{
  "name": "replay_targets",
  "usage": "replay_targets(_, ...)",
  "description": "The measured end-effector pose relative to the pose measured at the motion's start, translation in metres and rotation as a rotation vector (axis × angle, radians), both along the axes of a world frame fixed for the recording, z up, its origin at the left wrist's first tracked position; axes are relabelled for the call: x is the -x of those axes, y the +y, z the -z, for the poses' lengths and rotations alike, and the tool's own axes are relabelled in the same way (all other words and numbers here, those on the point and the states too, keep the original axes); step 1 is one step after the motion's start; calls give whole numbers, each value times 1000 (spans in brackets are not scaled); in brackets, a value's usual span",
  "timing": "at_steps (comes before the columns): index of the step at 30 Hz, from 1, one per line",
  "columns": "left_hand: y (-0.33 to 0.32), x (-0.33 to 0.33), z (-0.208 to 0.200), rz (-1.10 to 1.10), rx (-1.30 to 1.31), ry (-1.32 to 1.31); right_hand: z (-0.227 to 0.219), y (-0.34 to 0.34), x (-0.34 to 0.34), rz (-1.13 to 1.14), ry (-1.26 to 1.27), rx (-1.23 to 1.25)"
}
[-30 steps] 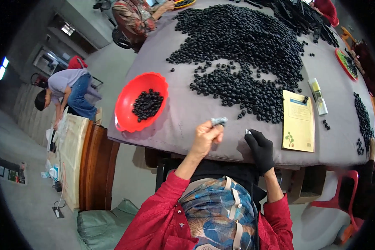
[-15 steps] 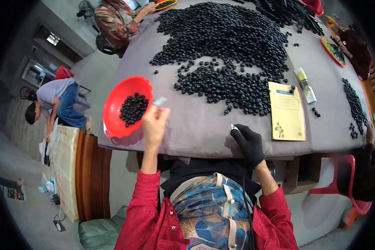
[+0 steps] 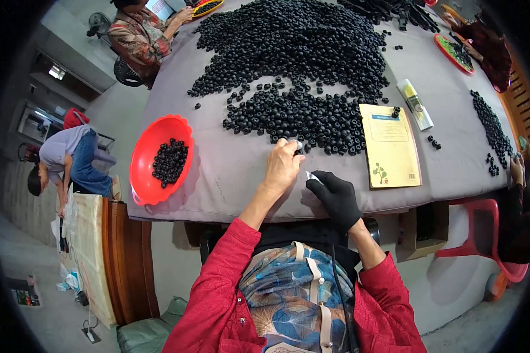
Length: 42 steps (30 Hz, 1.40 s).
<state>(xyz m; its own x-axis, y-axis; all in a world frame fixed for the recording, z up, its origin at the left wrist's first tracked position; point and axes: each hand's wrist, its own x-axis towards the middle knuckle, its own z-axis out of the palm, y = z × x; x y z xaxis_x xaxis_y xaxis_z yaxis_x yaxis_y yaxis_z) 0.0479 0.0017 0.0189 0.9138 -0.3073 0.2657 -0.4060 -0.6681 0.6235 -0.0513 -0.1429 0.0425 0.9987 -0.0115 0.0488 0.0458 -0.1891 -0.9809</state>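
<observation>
My bare left hand [image 3: 281, 169] is at the near edge of a big heap of small round black pieces [image 3: 294, 53], some with a hole through them. A silvery-white wrap covers one fingertip. Its fingers are pinched together, and a black piece shows at their tips. My right hand [image 3: 337, 200] wears a black glove and is just to the right, above the table's near edge. Its thumb and forefinger grip a small pale pointed blade [image 3: 312, 176]. To the left stands a red scalloped bowl [image 3: 140, 159] with black pieces [image 3: 169, 163] in it.
A yellow booklet [image 3: 394, 159] and a clear-white packet [image 3: 416, 106] lie right of the heap. Co-workers sit around the grey-covered table [image 3: 218, 188], with trays [image 3: 453, 54] of pieces. A red chair [image 3: 483, 229] stands at the right. Another person [image 3: 70, 156] bends over at the left.
My left hand has moved right from beside the red bowl to the heap's near edge, close to my right hand. The whole view has shifted slightly; my right hand keeps its grip.
</observation>
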Motion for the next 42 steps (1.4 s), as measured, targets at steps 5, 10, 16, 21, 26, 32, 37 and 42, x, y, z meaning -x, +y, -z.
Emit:
replay_targets(5,7,-2,-1,100,204,207,3,-5,-1,-4,-7,1)
replay_targets(10,7,30,0,205,923,736,9,-6,-3,11,-16,-62)
replay_targets(16,9,42,17,262,1170,864,8,-1,-3,-3,-54,13)
replay_targets(21,0,44,8,213,1282,841,12,-3,-2,-4,-38,37)
replay_targets(26,7,43,13,234,1155,846,7,-3,-2,-20,-31,51)
replay_targets(32,4,47,4,178,973,787,5,-3,-1,-19,-1,0)
replay_targets(37,8,45,6,170,1039,791,7,-2,-1,-14,-10,-10)
replay_targets(42,10,46,7,229,1188,851,11,-4,-2,-34,-111,104)
